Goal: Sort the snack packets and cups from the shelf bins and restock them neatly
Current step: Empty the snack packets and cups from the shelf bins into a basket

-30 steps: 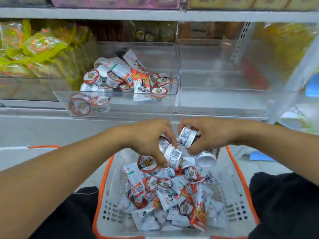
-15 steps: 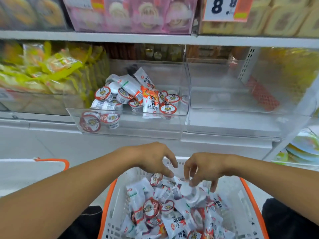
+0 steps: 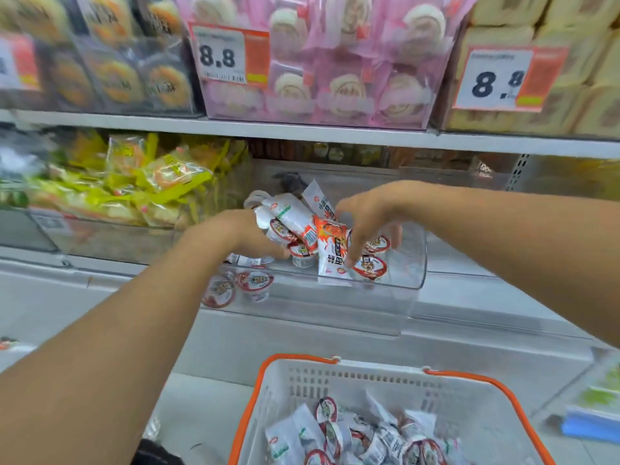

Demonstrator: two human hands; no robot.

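Both bare arms stretched forward and slightly inward, left hand (image 3: pixel 241 234) knuckles up with fingers curled under, right hand (image 3: pixel 365 219) fingers spread and pointing down.

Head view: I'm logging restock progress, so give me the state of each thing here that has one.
Clear shelf bin: partly filled with a loose, unsorted pile.
Snack cups: lying mixed with packets in the bin.
Orange-printed packet: propped among the cups.
Left hand: in the bin, grip hidden.
Right hand: fingers spread down onto the cups.
Basket: still holds packets and cups.
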